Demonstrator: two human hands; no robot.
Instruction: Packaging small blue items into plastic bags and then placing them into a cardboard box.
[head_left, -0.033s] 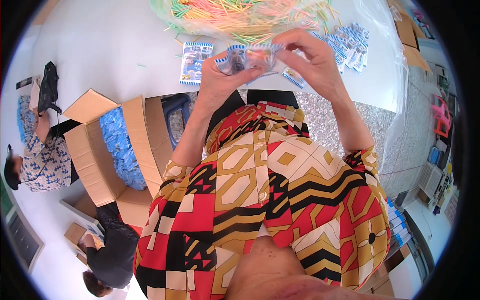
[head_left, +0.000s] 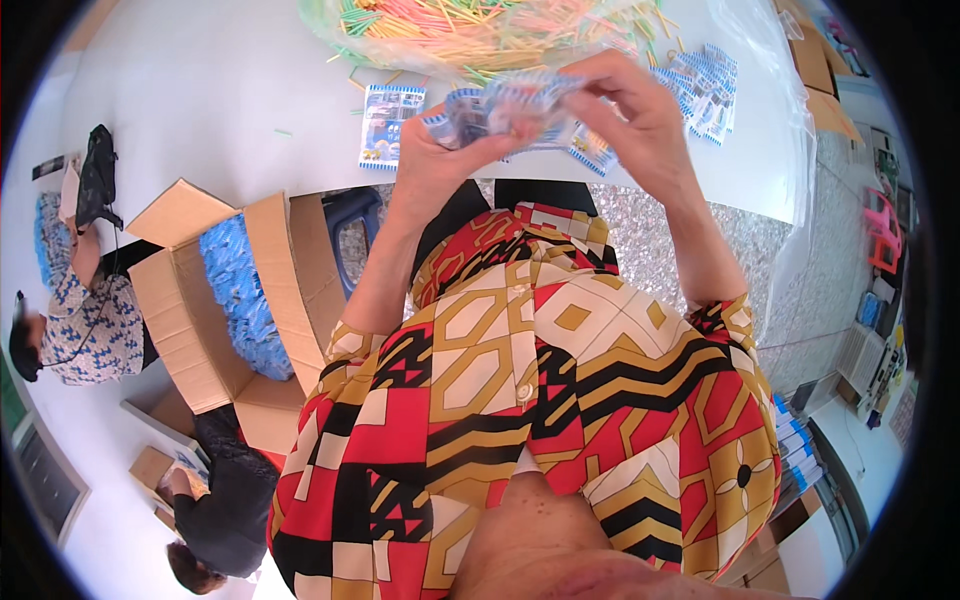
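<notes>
Evidently my left hand (head_left: 428,170) pinches one end of the blurred blue-and-white sachets (head_left: 520,108) between thumb and bent fingers; my right hand (head_left: 642,125) seems closed on the other end, probably keeping them steady. Beyond both sets of fingertips sits a plastic bag of pastel sticks (head_left: 420,24), presumably for easy reach; a flat striped packet (head_left: 391,128) lies just left.

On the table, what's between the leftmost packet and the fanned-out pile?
In the head view: the left hand, blurred held packets, the right hand and a partly hidden packet lying below.
</notes>
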